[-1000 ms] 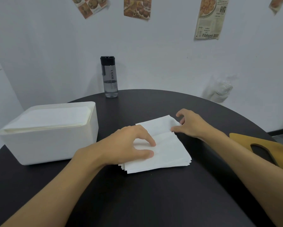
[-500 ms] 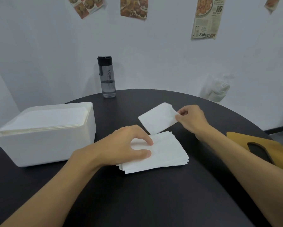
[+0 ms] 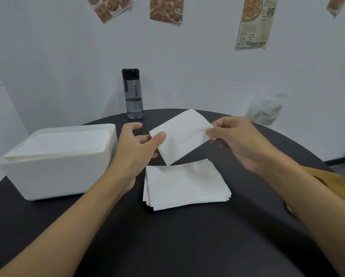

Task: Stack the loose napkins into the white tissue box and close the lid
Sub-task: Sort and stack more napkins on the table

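A single white napkin [image 3: 182, 136] is held in the air above a dark round desk [image 3: 187, 246], slightly tilted, between two bare hands. The left hand [image 3: 136, 148] has a pinching grip on its left corner, thumb on top. The right hand [image 3: 237, 140] pinches the right edge between thumb and fingertips. The paper looks thin, light and limp, likely to sag or crease, so opposite corners or edges seem the best hold. Just below it a loose stack [image 3: 185, 184] of more napkins lies on the desk. To the left stands the white tissue box [image 3: 57, 176], open-topped and nearly full of napkins. At the right edge lies a wooden board [image 3: 337, 184] with a slot, probably the lid. Behind, a bottle [image 3: 132, 94] reads "I CAN", and a wall clipping [image 3: 254, 23] reads "Pillsbury's BEST".
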